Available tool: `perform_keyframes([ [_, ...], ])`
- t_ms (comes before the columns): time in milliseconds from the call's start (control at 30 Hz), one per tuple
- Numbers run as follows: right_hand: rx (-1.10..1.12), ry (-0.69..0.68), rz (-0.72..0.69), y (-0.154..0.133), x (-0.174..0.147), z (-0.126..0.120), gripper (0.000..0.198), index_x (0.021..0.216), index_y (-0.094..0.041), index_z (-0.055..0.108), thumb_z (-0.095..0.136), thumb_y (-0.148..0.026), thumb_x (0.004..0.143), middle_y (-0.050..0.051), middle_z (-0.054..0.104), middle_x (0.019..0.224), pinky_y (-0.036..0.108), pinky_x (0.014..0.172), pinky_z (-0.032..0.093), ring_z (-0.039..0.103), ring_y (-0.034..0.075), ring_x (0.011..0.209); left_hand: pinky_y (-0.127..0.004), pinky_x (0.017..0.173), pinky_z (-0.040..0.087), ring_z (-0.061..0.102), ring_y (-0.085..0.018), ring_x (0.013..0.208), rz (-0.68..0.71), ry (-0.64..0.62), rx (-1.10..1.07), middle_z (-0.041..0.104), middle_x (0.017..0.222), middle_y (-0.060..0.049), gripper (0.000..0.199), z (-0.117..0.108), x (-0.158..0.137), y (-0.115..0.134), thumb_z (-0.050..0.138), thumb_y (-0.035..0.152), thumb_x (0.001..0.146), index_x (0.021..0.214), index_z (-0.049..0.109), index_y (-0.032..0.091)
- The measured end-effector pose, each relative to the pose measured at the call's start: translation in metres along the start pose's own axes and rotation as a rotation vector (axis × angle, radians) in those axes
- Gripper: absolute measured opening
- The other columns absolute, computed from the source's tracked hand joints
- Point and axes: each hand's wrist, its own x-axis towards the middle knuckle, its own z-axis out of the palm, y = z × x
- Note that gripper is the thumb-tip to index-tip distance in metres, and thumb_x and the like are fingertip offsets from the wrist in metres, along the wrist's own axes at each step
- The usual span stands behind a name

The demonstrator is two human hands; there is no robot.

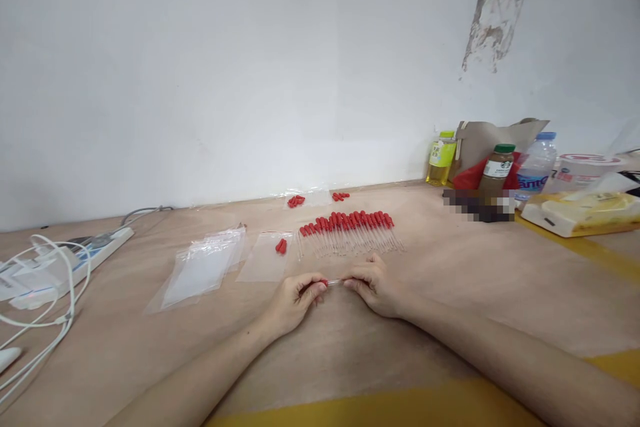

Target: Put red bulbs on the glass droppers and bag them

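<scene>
"Where's the red-tipped clear tube [335,282]?"
"Between the two hands, just above the surface [330,360]. The left hand [294,299] pinches its red end; the right hand [376,285] grips the clear end."
"And the row of similar tubes [350,235]?"
"Lying just beyond both hands, toward the wall [250,80]."

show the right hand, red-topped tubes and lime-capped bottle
right hand [379,285]: head view, back of hand
red-topped tubes [354,220]: head view, red tops midway
lime-capped bottle [441,155]: head view, label
</scene>
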Motion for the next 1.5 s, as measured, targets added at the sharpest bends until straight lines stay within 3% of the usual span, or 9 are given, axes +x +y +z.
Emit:
perform_keyframes([
  [333, -0.233, 0.007, -0.077, -0.004, -0.001, -0.003, 0.023, 0.078, -0.021, 0.062, 0.04, -0.02, 0.082, 0.002, 0.065, 0.07, 0.031, 0.069, 0.021, 0.049, 0.011, 0.059, -0.022, 0.06, 0.04, 0.053, -0.013, 0.063, 0.132, 0.0, 0.273, 0.06, 0.07, -0.001, 0.024, -0.002, -0.003, 0.006, 0.042, 0.031, 0.084, 0.081, 0.062, 0.019],
  [733, -0.104, -0.084, -0.024, -0.013, -0.001, 0.008, 0.026, 0.069, -0.019, 0.055, 0.035, -0.023, 0.085, 0.0, 0.061, 0.065, 0.027, 0.067, 0.029, 0.05, 0.011, 0.061, -0.025, 0.068, 0.043, 0.054, -0.015, 0.074, 0.325, -0.106, 0.434, 0.06, 0.081, -0.005, 0.023, -0.007, -0.002, 0.004, 0.037, 0.026, 0.087, 0.094, 0.058, 0.018],
  [867, -0.105, -0.056, 0.041, -0.023, 0.002, -0.001, 0.024, 0.083, -0.022, 0.06, 0.036, -0.023, 0.084, 0.002, 0.064, 0.078, 0.026, 0.066, 0.033, 0.055, 0.014, 0.072, -0.029, 0.079, 0.043, 0.055, -0.016, 0.086, 0.343, 0.03, 0.365, 0.06, 0.093, -0.005, 0.022, -0.016, 0.002, -0.002, 0.042, 0.025, 0.085, 0.1, 0.057, 0.021],
  [1000, -0.049, -0.03, 0.22, -0.012, 0.006, -0.012, 0.018, 0.075, -0.02, 0.063, 0.045, -0.02, 0.077, 0.002, 0.065, 0.075, 0.024, 0.062, 0.037, 0.057, 0.014, 0.068, -0.032, 0.083, 0.042, 0.053, -0.018, 0.095, 0.179, 0.129, 0.323, 0.057, 0.104, -0.006, 0.032, -0.022, 0.002, -0.01, 0.05, 0.027, 0.081, 0.113, 0.05, 0.023],
  [1133, 0.115, 0.017, 0.513, 0.02, 0.028, -0.018, 0.016, 0.068, -0.016, 0.061, 0.05, -0.026, 0.072, 0.002, 0.063, 0.059, 0.022, 0.051, 0.038, 0.055, 0.012, 0.053, -0.032, 0.088, 0.041, 0.052, -0.018, 0.101, 0.104, -0.012, 0.315, 0.057, 0.111, -0.005, 0.028, -0.021, 0.001, -0.016, 0.049, 0.029, 0.081, 0.108, 0.056, 0.023],
  [1267, 0.147, 0.042, 0.621, 0.031, 0.066, -0.011, 0.023, 0.056, -0.016, 0.061, 0.053, -0.034, 0.068, 0.003, 0.06, 0.051, 0.022, 0.053, 0.039, 0.057, 0.014, 0.055, -0.034, 0.095, 0.036, 0.049, -0.018, 0.108, 0.119, -0.069, 0.343, 0.057, 0.114, -0.005, 0.029, -0.019, 0.002, -0.017, 0.043, 0.03, 0.084, 0.109, 0.058, 0.023],
  [1367, 0.017, 0.108, 0.64, 0.023, 0.096, 0.007, 0.021, 0.055, -0.017, 0.062, 0.055, -0.035, 0.065, 0.004, 0.063, 0.061, 0.024, 0.058, 0.04, 0.059, 0.018, 0.066, -0.034, 0.095, 0.036, 0.05, -0.018, 0.107, 0.13, -0.069, 0.346, 0.057, 0.114, -0.005, 0.03, -0.019, 0.002, -0.016, 0.043, 0.029, 0.084, 0.109, 0.058, 0.022],
  [1500, -0.149, 0.11, 0.72, 0.016, 0.125, 0.033, 0.022, 0.069, -0.019, 0.066, 0.054, -0.037, 0.066, 0.009, 0.066, 0.079, 0.03, 0.063, 0.042, 0.06, 0.024, 0.078, -0.033, 0.094, 0.038, 0.05, -0.018, 0.107, 0.145, -0.079, 0.35, 0.057, 0.114, -0.006, 0.029, -0.02, 0.001, -0.014, 0.042, 0.027, 0.085, 0.109, 0.058, 0.021],
])
